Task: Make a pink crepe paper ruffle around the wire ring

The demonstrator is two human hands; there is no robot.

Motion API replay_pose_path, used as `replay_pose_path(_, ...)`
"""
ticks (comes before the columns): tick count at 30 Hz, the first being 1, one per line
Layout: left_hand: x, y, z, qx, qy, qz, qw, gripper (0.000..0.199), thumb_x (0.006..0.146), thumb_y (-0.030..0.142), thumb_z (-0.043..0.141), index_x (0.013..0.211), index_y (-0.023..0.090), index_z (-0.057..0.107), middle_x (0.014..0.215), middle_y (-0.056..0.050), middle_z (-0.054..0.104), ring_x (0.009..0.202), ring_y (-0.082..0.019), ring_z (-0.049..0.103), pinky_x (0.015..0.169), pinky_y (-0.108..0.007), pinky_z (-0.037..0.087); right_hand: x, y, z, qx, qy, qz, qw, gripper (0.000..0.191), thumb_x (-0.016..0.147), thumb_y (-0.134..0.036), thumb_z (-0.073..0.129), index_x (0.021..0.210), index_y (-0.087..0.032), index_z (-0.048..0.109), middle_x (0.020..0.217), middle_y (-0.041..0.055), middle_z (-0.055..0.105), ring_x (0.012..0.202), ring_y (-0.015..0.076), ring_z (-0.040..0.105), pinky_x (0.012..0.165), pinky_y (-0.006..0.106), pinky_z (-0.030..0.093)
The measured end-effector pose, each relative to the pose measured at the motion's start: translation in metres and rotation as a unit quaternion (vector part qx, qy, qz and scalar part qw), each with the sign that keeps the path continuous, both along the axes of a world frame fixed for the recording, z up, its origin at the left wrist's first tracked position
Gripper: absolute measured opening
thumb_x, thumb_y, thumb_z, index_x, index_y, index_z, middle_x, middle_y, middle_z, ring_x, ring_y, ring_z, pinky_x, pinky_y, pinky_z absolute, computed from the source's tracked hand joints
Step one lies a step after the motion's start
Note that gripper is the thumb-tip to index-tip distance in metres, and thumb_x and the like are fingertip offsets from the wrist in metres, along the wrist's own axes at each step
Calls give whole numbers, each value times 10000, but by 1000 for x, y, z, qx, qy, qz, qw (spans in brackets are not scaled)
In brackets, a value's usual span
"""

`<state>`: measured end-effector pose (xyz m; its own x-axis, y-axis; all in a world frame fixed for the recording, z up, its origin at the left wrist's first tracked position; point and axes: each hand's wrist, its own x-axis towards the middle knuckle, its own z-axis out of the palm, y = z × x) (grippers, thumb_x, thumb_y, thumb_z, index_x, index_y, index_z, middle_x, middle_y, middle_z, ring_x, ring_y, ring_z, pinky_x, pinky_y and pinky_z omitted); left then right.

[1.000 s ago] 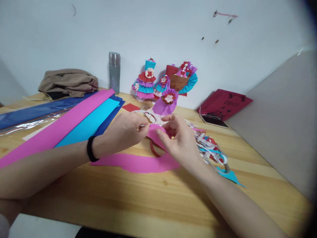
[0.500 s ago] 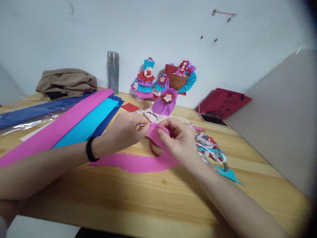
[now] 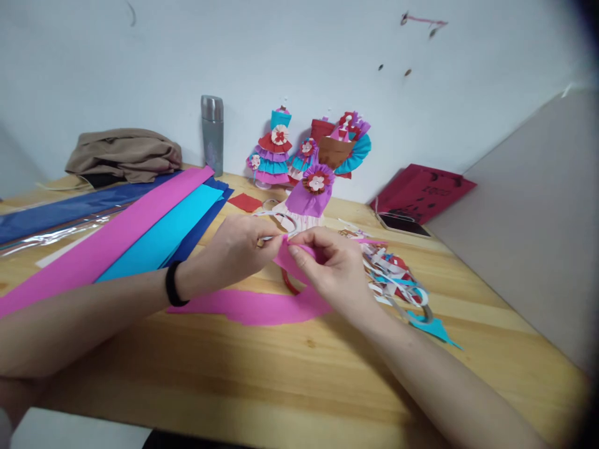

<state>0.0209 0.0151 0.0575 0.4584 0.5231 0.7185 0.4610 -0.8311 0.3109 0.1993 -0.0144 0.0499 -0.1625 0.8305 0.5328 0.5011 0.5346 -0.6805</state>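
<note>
Between my hands is a long pink strip of crepe paper (image 3: 253, 308), its upper end raised and its other end lying along the table. My left hand (image 3: 243, 243), with a black band at the wrist, pinches the raised end between thumb and finger. My right hand (image 3: 332, 262) is closed on the same strip, its thumb and fingertips almost touching those of the left. A curved red piece (image 3: 289, 282), partly hidden, lies under the strip. Just behind the fingers stands a doll-sized purple paper dress (image 3: 306, 202) with a flower on it.
Pink, light blue (image 3: 163, 234) and dark blue paper sheets lie at left, before a brown cloth (image 3: 124, 153). A grey flask (image 3: 212, 137) and more paper dresses (image 3: 276, 149) stand by the wall. At right are paper scraps (image 3: 393, 274), a phone (image 3: 405, 224) and a red bag (image 3: 421, 193).
My right hand has shifted slightly left, its fingertips now close against the left hand's. The raised end of the pink strip looks more gathered between them.
</note>
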Motion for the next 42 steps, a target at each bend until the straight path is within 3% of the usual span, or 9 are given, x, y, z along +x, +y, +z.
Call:
replay_pose_path(5,0,0,-1,-21,-1,-7,1000,340,809,76,496,558,168,286,529,63,250,516,-63,245,493,-249,180,0,0,0,-3,7,-12,1000,139,827,-265,596,749,-188,683,669,16,704,587,147,604,579,276,441)
replay_pose_path(42,2,-4,-2,21,8,-19,1000,339,798,64,477,563,179,260,515,58,256,526,-84,225,501,-287,174,2,8,-1,-61,72,-26,995,150,737,-307,632,664,-214,538,558,-28,519,513,115,433,492,261,311)
